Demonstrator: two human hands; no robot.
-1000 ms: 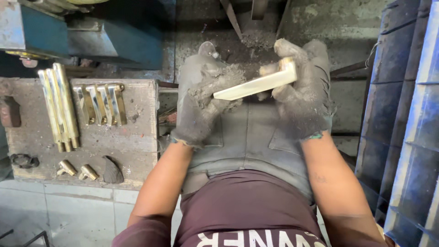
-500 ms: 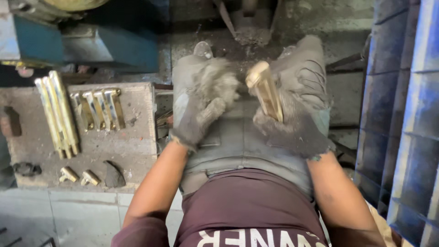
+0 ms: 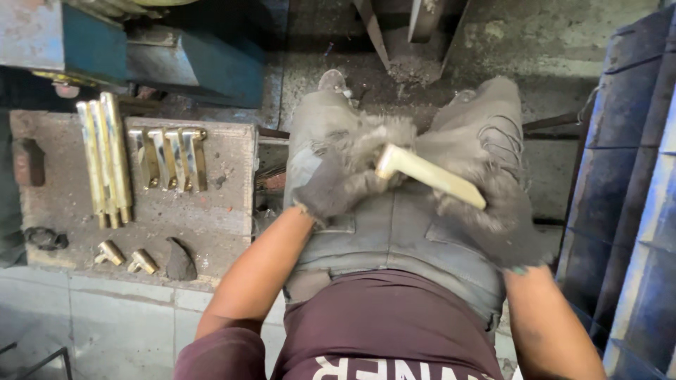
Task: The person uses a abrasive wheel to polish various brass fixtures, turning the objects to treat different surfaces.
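Workpiece: pale brass L-shaped bar (image 3: 431,176), smooth and matte, held over the lap, slanting down to the right.
Left hand (image 3: 345,176): frayed grey glove, closed around the bar's bent end.
Right hand (image 3: 486,190): fuzzy grey glove, apparently clasping the bar's long end; fingers obscured.
Surroundings: gritty grey slab (image 3: 211,211) at left carrying long brass rods (image 3: 104,158) and short brass brackets (image 3: 169,158).

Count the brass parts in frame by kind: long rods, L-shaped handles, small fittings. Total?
Long brass rods: 3
L-shaped brass handles on the block: 4
L-shaped brass handle held by left hand and right hand: 1
Small brass fittings: 2
Total: 10
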